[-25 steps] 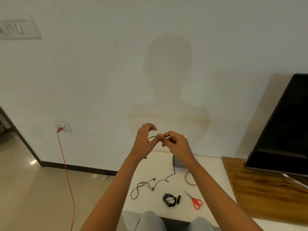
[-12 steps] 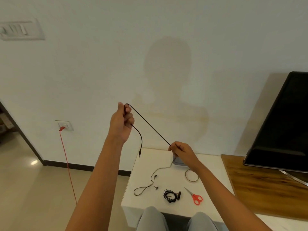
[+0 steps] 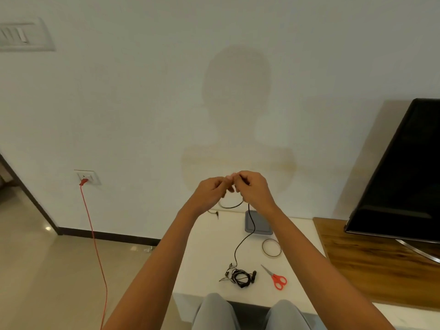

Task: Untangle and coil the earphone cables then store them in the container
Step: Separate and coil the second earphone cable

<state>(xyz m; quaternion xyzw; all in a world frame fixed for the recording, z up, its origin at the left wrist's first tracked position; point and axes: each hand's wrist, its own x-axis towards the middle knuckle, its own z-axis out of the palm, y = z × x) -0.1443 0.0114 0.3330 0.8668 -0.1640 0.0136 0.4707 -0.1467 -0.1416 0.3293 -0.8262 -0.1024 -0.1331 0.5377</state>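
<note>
Head view: the left hand (image 3: pixel 210 190) and the right hand (image 3: pixel 253 188) are raised together in front of the pale wall, fingertips meeting at the centre of the frame. Both pinch a thin black earphone cable (image 3: pixel 247 234) between thumb and fingers; the fingers of each hand are curled and clamped on it. A short loop of the cable sags under the hands at about 6 o'clock from them, and one long strand drops from the right hand, curving down to the white table top (image 3: pixel 204 258).

That strand crosses in front of a flat grey square container (image 3: pixel 260 225), which sits at the far edge of the table against the wall, at 6 o'clock from the right hand. The strand ends at a small bundled black earphone coil (image 3: pixel 241 277) lying near the table's front edge; whether the strand joins the bundle or only reaches it I cannot tell. Small earbud pieces lie at 9 o'clock of the bundle, touching it.

A thin round band (image 3: pixel 271 248) lies at 5 o'clock from the container, just apart from it. A pair of red-handled scissors (image 3: pixel 275 277) lies at 3 o'clock of the coil, near it.

A red power cord (image 3: pixel 94 234) hangs from a white wall socket (image 3: pixel 87 177) at far left. A black flat screen (image 3: pixel 402 177) stands on a wooden surface (image 3: pixel 371 263) at right. The person's grey-clad knees (image 3: pixel 214 310) show at the bottom.
</note>
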